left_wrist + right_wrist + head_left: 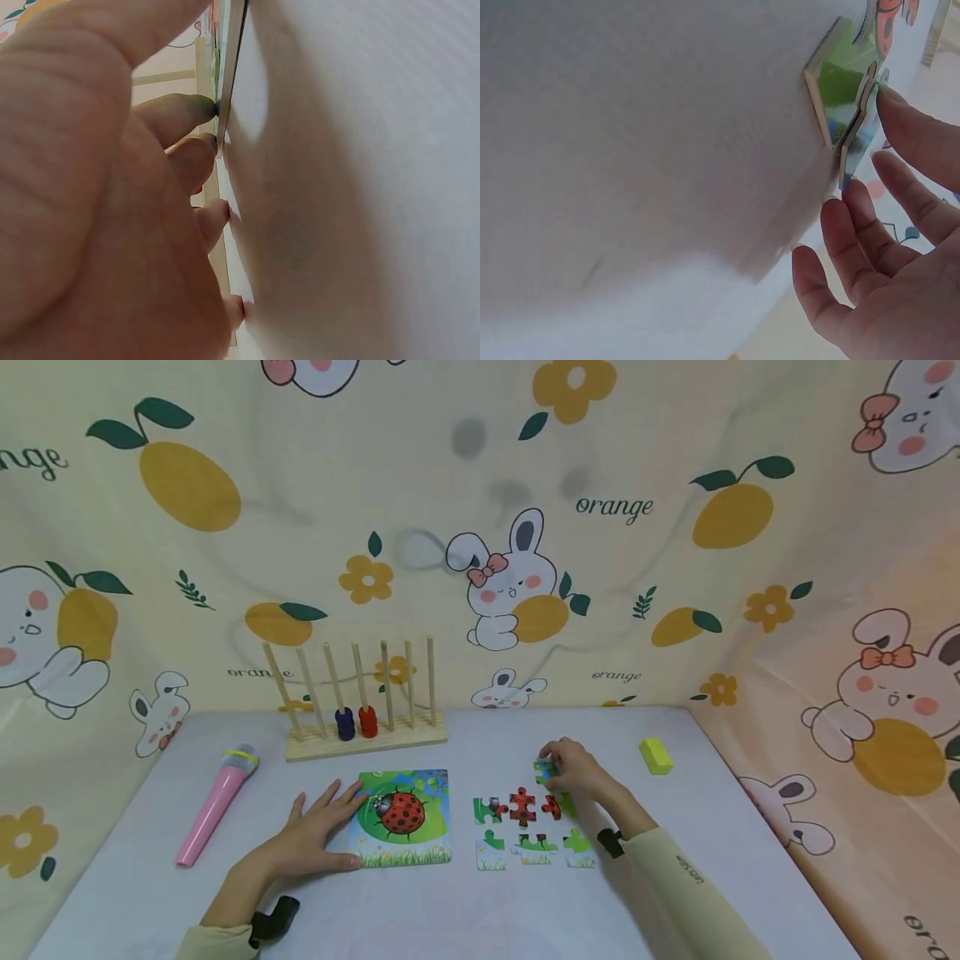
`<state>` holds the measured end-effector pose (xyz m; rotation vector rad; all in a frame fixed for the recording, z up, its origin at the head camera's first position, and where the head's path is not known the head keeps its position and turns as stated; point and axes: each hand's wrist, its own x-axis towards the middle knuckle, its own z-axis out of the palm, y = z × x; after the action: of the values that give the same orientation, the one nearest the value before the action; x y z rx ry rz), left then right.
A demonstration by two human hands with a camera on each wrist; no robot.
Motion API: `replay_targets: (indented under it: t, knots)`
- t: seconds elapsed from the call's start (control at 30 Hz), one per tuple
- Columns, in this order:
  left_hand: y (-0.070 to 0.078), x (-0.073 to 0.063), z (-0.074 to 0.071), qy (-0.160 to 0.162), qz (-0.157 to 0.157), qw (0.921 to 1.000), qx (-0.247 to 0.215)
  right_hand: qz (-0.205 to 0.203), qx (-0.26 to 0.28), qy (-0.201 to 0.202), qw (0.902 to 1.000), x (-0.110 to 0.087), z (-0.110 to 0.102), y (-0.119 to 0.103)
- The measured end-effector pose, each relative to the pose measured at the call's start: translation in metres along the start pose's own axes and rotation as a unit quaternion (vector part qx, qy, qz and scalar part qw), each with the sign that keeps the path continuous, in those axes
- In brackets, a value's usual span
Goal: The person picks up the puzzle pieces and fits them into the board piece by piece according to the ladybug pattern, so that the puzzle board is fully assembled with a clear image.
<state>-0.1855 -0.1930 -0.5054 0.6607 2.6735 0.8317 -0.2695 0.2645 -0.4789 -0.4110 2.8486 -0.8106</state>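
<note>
- The right hand (576, 772) pinches a jigsaw piece (861, 124) between thumb and fingertips; the right wrist view shows it tilted on edge, the lower fingers loosely bent and clear of it.
- The left hand (318, 831) is spread, fingers extended, its thumb at the lower left corner of the ladybird picture board (401, 814) and its index finger at the upper left edge.
- The piece in the pinch is at the far side of the loose jigsaw pieces (535, 849), which lie in rough rows on the white table (420, 918), just right of the board.
- The pinch seems to catch only a thin rim, so a small slip could drop or flip the piece.
- The green-edged piece (834, 86) sits close by — a low sweep of the fingers could nudge it and its neighbours out of line.
- Uneven pressure from the left hand might skew the board.
- Behind the board stands a wooden peg rack (420, 735) with dark blue beads (344, 724) and red beads (367, 722); a far reach could knock its pegs.
- A pink toy microphone (213, 814) lies left of the left hand, a yellow-green block (656, 757) beyond the right — both well apart from the pieces.
- The right hand hides part of the far row from the head view.
</note>
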Motion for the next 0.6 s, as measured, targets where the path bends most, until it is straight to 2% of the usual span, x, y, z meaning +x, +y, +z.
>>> replay_targets:
  t: [0.6]
  knots:
    - [0.0,0.0002,-0.0007,0.003,0.0,1.0,0.002,-0.007,-0.018,-0.001,0.9998,-0.0007,0.0027,-0.004]
